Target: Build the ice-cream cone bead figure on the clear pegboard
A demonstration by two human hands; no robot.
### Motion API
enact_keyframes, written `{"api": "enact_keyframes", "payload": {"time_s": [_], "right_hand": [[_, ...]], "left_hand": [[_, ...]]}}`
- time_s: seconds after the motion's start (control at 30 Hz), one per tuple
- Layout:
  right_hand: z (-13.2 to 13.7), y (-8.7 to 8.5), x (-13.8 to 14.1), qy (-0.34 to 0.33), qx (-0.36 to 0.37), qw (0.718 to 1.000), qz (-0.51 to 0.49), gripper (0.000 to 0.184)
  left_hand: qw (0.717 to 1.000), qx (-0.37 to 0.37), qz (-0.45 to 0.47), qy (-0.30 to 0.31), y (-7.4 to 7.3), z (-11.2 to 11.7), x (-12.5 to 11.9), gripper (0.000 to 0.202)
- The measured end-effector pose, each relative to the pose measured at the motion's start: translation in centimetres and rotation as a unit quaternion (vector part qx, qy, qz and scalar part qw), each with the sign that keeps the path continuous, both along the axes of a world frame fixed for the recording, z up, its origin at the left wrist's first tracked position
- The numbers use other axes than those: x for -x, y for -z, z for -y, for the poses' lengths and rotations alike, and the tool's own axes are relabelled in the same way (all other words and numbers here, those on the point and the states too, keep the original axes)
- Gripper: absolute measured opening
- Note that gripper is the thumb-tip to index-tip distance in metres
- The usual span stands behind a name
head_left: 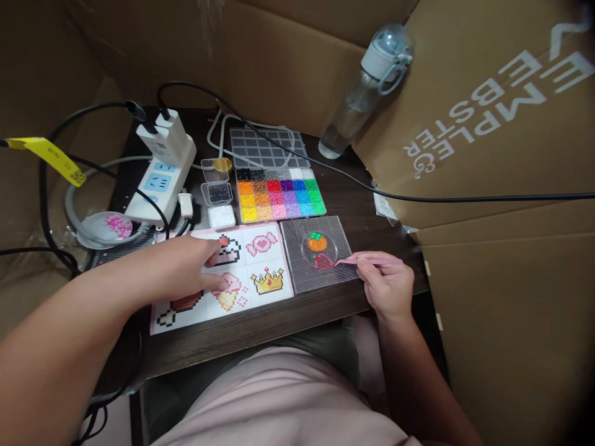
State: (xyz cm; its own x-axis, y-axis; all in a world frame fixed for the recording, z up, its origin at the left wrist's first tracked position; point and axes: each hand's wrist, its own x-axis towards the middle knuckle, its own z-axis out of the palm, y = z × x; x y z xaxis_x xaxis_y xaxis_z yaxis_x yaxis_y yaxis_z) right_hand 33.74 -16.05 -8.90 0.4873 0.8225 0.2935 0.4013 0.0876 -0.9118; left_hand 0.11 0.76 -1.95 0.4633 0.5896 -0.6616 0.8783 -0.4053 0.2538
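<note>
My right hand [388, 285] pinches pink tweezers [367, 261] whose tip rests on a red and pink bead figure [322, 261] on the clear pegboard [302, 275]. An orange bead fruit with a green top [317, 241] lies just above that figure. My left hand [193, 266] lies on the pattern sheet [260, 282], fingers curled over the cake and ice cream pictures, holding nothing I can see. A tray of sorted coloured beads [279, 193] stands behind the sheet, its clear lid [267, 147] lying open behind it.
Small clear boxes of black [218, 193] and white beads [222, 217] sit left of the tray. A white power strip [162, 167] with plugs and cables lies at the back left. A water bottle [367, 87] leans on cardboard walls. A black cable [418, 198] crosses the table.
</note>
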Motion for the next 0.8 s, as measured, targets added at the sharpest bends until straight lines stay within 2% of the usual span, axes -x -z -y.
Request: {"api": "enact_keyframes", "payload": {"time_s": [0.23, 0.4, 0.5, 0.67, 0.8], "right_hand": [[0.1, -0.4, 0.0, -0.007, 0.016, 0.999, 0.035, 0.016], [0.0, 0.0, 0.0, 0.011, 0.017, 1.0, -0.001, 0.015], [-0.4, -0.2, 0.3, 0.02, 0.003, 0.998, -0.056, 0.018], [-1.2, -1.6, 0.6, 0.012, -0.041, 0.984, -0.172, 0.02], [-2.7, -2.1, -0.6, -0.014, -0.025, 0.976, -0.217, 0.024]], "left_hand": [[1.0, 0.007, 0.002, 0.007, 0.0, -0.1, 0.0, 0.036], [1.0, -0.008, 0.005, 0.014, 0.5, -0.2, 0.4, 0.039], [1.0, 0.004, 0.006, 0.008, 0.5, -0.2, 0.3, 0.038], [0.999, -0.01, 0.035, -0.024, -0.9, 0.6, 0.0, 0.033], [0.998, 0.008, 0.049, -0.048, -2.0, 1.2, 0.0, 0.031]]}}
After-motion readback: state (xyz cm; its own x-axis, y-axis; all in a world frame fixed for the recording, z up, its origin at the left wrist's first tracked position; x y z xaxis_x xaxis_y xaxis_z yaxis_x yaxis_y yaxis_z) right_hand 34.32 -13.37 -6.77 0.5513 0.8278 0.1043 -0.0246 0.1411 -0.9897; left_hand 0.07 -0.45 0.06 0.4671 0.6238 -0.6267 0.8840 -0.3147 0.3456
